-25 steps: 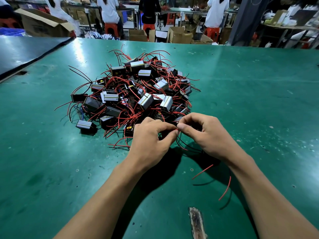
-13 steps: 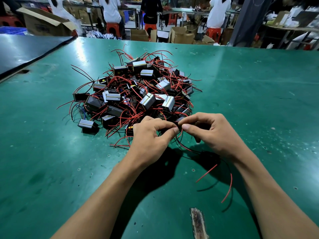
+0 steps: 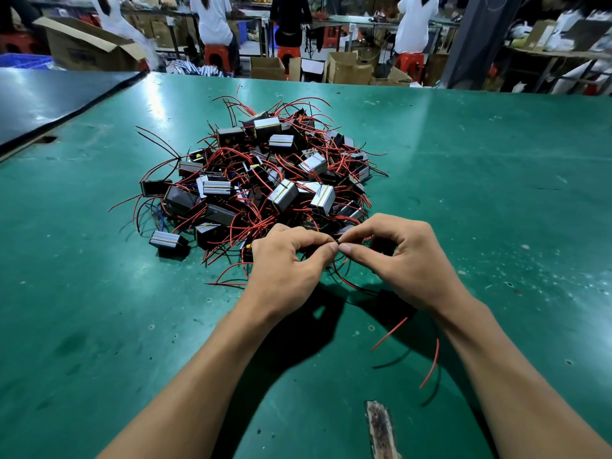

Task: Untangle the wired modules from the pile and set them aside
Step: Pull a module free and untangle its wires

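**Hands pinched together on one wire at the near edge of the pile**

My left hand (image 3: 284, 270) was curled, with thumb and forefinger pinching a thin wire (image 3: 337, 242). My right hand (image 3: 404, 260) met it tip to tip and pinched the same wire from the other side. Both hands were together just above the bench (image 3: 496, 200), at the near edge of the pile of wired modules (image 3: 265, 180). The pile's red and black leads reached the left hand's knuckles. I couldn't tell whether a module sat under the right palm. Two loose red ends (image 3: 430, 366) poked out beside the right forearm, over the bench.

I judged this to be the untangling step itself, with one lead in hand and no module set aside that I could see. The next move would call for drawing the hands apart slowly along the wire and watching which module in the heap stirred. That module would then need lifting out without dragging its neighbours along.

The only containers I saw stood beyond the bench's far edge. From the left there was a blue crate (image 3: 23, 60), then an open cardboard box (image 3: 82, 48) with its flaps raised, then smaller cartons (image 3: 266, 68) near the red stools (image 3: 217, 56). Their contents were hidden from my view.
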A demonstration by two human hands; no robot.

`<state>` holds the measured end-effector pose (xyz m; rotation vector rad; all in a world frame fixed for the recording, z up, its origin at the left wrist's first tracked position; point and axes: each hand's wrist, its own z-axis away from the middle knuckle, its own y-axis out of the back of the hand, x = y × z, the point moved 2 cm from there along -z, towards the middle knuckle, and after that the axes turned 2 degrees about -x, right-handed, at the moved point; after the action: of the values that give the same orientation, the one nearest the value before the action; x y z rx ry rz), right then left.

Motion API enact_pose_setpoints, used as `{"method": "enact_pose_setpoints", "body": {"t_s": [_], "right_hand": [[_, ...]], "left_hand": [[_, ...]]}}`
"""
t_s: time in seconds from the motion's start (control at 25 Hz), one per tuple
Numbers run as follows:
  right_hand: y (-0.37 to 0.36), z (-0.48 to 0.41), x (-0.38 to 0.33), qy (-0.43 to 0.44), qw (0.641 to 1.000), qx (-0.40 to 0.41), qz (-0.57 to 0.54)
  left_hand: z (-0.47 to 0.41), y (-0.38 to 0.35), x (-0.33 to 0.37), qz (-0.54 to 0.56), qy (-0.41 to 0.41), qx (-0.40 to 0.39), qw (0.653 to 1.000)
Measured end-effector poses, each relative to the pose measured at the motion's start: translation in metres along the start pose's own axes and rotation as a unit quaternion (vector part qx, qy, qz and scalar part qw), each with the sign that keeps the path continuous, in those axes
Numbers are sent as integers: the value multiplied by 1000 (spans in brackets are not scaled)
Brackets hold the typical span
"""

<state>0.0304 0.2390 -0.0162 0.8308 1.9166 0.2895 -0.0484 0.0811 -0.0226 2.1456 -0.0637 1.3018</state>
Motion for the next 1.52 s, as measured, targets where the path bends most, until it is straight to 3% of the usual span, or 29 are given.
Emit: {"method": "enact_pose_setpoints", "body": {"t_s": [0.12, 0.32, 0.56, 0.8, 1.04, 1.24, 1.52], "right_hand": [[-2, 0, -3, 41, 998, 8, 55], [1, -1, -5, 44, 998, -17, 52], [-2, -1, 4, -113, 989, -28, -91], [-5, 0, 6, -144, 984, -27, -105], [-6, -2, 9, -186, 955, -65, -223], [-9, 0, 7, -160, 979, -34, -121], [-3, -1, 4, -117, 985, 21, -128]], "left_hand": [[0, 0, 0, 0, 2, 4, 1000], [0, 2, 1, 4, 10, 10, 1000], [-2, 1, -1, -8, -10, -1, 1000], [0, 2, 0, -17, -40, -15, 999], [-1, 2, -2, 24, -20, -14, 999], [-4, 2, -5, 63, -1, -9, 998], [-4, 4, -4, 36, 2, -10, 999]]}}
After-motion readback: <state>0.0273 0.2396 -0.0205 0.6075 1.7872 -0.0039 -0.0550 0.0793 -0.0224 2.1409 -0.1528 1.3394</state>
